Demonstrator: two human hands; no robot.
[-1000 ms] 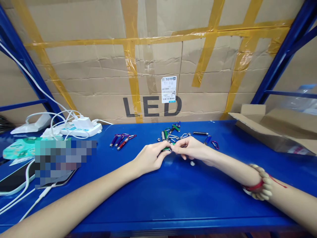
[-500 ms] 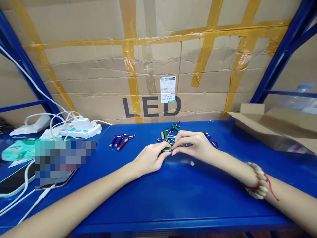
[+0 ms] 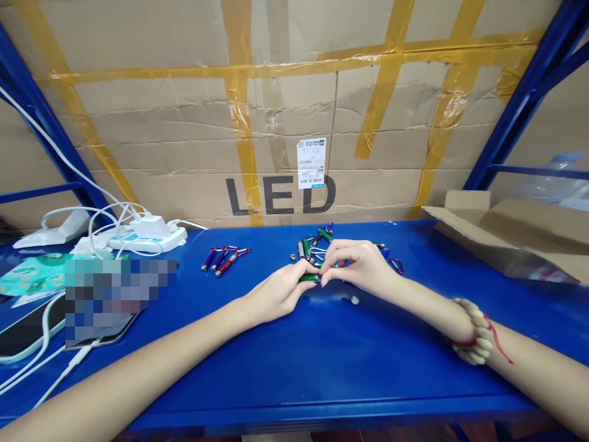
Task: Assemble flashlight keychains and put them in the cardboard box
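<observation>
In the head view, a glossy blue table (image 3: 276, 368) is backed by creased cardboard (image 3: 184, 141) crossed with shiny brown tape (image 3: 239, 116). From the hands, an open carton (image 3: 534, 221) is seen between two and three o'clock; a white power strip (image 3: 154, 244) and, closer, slim purple and red torches (image 3: 225, 265) are seen near nine. Metal tubes (image 3: 302, 250) are heaped at twelve, a round cap (image 3: 354, 301) is left at four. Near the table's middle, a smooth green tube (image 3: 309, 278) is pinched by the left hand's (image 3: 278, 290) fingers; the right hand's (image 3: 356, 264) fingertips are nearly closed at its right end, whether gripping cannot be told.
</observation>
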